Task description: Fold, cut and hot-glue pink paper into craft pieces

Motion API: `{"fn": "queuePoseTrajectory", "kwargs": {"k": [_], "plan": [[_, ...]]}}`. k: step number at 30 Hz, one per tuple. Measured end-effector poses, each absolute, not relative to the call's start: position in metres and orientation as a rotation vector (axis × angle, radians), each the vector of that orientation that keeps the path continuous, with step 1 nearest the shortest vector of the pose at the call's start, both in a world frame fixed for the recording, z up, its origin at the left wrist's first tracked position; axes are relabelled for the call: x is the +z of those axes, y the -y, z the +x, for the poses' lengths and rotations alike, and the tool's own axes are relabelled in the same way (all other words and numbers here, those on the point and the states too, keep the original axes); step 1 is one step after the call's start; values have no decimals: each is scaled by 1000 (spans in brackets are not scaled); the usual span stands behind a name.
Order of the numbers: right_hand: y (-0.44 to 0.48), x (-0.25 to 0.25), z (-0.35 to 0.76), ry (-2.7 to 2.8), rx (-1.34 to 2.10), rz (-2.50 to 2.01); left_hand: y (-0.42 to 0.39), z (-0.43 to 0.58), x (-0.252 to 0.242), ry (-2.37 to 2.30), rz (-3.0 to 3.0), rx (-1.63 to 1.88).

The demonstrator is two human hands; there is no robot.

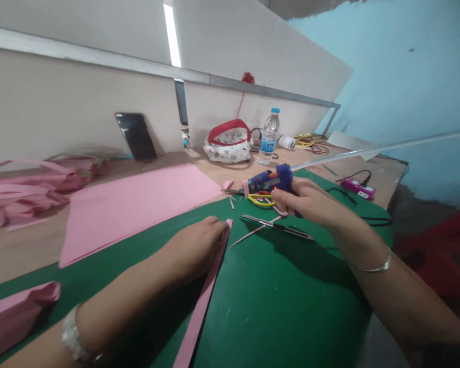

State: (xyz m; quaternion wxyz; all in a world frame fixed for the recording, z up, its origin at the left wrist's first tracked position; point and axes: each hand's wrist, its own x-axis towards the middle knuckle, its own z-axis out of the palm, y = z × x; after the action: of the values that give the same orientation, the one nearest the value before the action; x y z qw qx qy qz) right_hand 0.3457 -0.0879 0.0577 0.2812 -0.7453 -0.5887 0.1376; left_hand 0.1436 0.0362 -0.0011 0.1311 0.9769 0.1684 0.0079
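- Head view: the left hand (197, 245) curls down on the far end of the pink paper strip (201, 306), pinning it to the green mat (276, 306). The right hand (306, 202) grips the blue glue gun (270, 180) just beyond the strip's tip.
- Best handled, I judge, with the strip kept flat and the nozzle low.
- The strip is thin, matte and long; the mat is smooth — 1 translucent glue stick (368, 151) juts from the gun.

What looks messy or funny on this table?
A tangled heap of pink strips lies at the left edge, and small pink scraps are scattered by the scissors. Nothing looks spilled or broken.
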Motion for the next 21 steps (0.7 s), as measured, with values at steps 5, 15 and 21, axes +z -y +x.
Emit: {"fn": "queuePoseTrajectory", "kwargs": {"k": [5, 15, 21], "plan": [[87, 50, 348, 1510, 461, -1913, -45, 150, 4, -455, 2834, -47], [84, 36, 357, 1289, 641, -1639, -34, 145, -5, -549, 2881, 11], [78, 27, 360, 1246, 632, -1652, -34, 140, -9, -571, 2863, 78]]}}
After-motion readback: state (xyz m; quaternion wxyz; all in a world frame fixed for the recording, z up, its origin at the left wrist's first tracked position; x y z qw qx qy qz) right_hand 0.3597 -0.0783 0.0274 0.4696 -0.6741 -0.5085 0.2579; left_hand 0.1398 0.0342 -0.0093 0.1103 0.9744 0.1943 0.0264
